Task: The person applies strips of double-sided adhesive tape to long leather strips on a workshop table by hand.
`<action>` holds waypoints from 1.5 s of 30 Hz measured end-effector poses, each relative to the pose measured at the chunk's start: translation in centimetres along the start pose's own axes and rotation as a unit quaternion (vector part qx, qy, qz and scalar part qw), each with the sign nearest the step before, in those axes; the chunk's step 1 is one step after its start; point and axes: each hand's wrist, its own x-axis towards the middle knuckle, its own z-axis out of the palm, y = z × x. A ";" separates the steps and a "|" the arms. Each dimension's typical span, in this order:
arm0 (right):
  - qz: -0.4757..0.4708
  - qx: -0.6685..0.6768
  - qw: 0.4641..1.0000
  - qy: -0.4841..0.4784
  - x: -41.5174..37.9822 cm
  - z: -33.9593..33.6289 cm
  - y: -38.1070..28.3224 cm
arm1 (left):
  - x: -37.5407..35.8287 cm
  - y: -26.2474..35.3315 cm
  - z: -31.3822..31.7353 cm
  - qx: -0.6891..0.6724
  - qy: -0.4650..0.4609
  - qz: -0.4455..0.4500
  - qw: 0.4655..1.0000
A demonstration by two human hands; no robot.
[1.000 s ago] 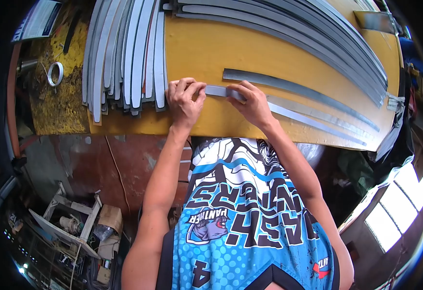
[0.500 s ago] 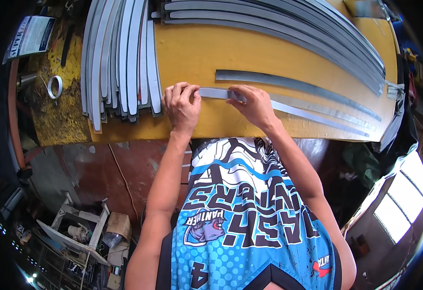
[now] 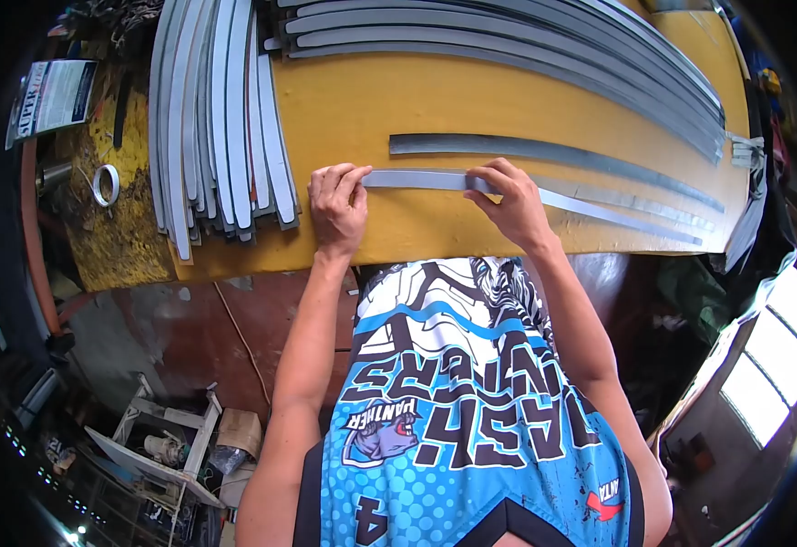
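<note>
A long light grey strip (image 3: pixel 416 179) lies near the front edge of the yellow tabletop, curving away to the right. Its left end is pinched in the fingers of my left hand (image 3: pixel 336 205). Farther along the same strip, my right hand (image 3: pixel 510 196) grips it between thumb and fingers, with a small dark piece partly hidden under the fingertips. Just beyond it lies a separate dark grey strip (image 3: pixel 508 148). A thick bundle of strips (image 3: pixel 221 118) sits left of my left hand, and another stack (image 3: pixel 508 64) runs along the far side.
The yellow table's (image 3: pixel 344 109) front edge is close to my body. On its worn left part are a tape roll (image 3: pixel 106 185) and a printed packet (image 3: pixel 52 98). A wooden frame (image 3: pixel 166 433) with a cardboard box (image 3: pixel 240 430) stands below left.
My right hand has slid right along the strip, widening the gap between my hands. My left hand stays at the strip's left end, and the view has shifted slightly.
</note>
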 end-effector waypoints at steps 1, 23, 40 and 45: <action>-0.013 -0.005 1.000 0.013 -0.1 0.0 0.3 | 0.0 0.0 0.0 0.000 -0.002 0.003 1.000; -0.079 -0.062 0.993 0.058 -0.6 0.3 3.2 | 0.3 0.7 -1.0 0.008 -0.068 -0.010 0.998; -0.080 -0.073 0.992 0.056 -0.8 0.4 3.6 | 0.2 0.5 -1.1 0.024 -0.082 -0.006 0.996; -0.078 -0.075 0.993 0.055 -0.6 0.5 3.6 | 0.1 0.4 -1.0 0.022 -0.079 -0.005 0.997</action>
